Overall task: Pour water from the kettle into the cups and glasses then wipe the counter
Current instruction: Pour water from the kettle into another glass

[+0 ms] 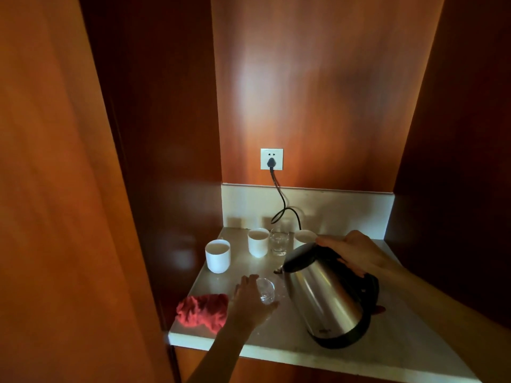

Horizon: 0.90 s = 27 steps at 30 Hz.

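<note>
- The left hand (249, 302) reached in lowest in the view, fingers curled around a small glass (266, 290) that stood on the counter (401, 344). Holding it there probably steadied it against tipping while water went in.
- Just to the right of that hand, the kettle (326, 294) was tilted, spout (278, 270) aimed down and left, above and close to the glass rim. I could not make out a stream of water.
- The right hand (356, 252) was wrapped around the kettle's black handle at the top, carrying its weight; a grip that high likely let the wrist control the tilt.
- Immediately left of the left hand lay a crumpled red cloth (203, 313) at the counter's front corner, seemingly kept within reach for the wiping step, which had not begun.
- Beyond the left hand stood a white cup (218, 255); farther back were a second white cup (258, 242) and a second glass (279, 241) side by side, and a third cup (305, 235) showed partly behind the kettle lid. How full each was, I could not tell for sure.
- Behind the right hand, a black cord (282, 200) ran up to a wall socket (271, 159); the base it fed was hidden.
</note>
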Each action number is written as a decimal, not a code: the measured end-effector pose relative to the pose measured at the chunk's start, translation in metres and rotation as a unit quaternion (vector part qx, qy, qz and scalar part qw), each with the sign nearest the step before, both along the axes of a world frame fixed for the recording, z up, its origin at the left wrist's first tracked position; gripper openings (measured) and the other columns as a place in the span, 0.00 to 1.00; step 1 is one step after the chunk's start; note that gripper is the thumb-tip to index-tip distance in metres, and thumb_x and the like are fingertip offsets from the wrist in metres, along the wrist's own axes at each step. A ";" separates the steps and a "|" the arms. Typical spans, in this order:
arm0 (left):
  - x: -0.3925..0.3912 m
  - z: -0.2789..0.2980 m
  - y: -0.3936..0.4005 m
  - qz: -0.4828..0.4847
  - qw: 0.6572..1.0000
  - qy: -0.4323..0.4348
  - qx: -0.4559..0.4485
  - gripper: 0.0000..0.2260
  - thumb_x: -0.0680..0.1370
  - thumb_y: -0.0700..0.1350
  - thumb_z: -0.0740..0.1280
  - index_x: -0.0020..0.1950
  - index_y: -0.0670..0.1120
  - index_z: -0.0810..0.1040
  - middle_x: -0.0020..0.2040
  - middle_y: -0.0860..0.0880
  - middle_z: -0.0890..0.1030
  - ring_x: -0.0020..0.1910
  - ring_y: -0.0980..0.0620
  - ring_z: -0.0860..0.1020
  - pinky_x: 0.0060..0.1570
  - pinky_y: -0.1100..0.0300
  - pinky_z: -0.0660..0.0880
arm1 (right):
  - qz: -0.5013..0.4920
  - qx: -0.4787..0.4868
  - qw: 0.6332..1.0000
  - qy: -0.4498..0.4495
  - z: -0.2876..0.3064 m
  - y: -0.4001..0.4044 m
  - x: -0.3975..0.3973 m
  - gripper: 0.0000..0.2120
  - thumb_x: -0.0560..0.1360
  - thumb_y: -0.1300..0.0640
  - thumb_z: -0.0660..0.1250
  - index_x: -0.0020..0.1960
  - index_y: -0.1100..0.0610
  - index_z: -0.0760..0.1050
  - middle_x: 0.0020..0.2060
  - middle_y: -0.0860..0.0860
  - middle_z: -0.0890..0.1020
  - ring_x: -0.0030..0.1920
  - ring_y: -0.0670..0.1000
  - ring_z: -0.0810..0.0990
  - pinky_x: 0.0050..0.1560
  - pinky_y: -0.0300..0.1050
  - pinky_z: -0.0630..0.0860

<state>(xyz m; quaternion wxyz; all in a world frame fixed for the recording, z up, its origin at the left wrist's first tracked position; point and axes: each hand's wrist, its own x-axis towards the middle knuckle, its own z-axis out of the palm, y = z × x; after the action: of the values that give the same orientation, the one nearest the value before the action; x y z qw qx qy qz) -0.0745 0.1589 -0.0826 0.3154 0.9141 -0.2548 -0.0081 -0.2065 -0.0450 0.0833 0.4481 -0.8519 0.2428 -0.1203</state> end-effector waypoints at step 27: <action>-0.001 0.002 0.015 0.024 0.994 -0.033 -0.105 0.30 0.63 0.60 0.76 0.61 0.49 0.76 0.55 0.53 0.79 0.50 0.53 0.79 0.49 0.62 0.74 | 0.055 -0.198 0.970 0.129 0.005 0.010 0.052 0.22 0.69 0.33 0.71 0.38 0.53 0.79 0.33 0.49 0.82 0.34 0.48 0.82 0.35 0.42 0.75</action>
<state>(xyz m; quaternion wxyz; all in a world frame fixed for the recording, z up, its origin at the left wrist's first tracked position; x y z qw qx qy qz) -0.0756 0.1743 -0.0806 0.4012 0.8816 -0.2421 0.0563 -0.1548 -0.0349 0.0883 0.2415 -0.9440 0.2228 -0.0298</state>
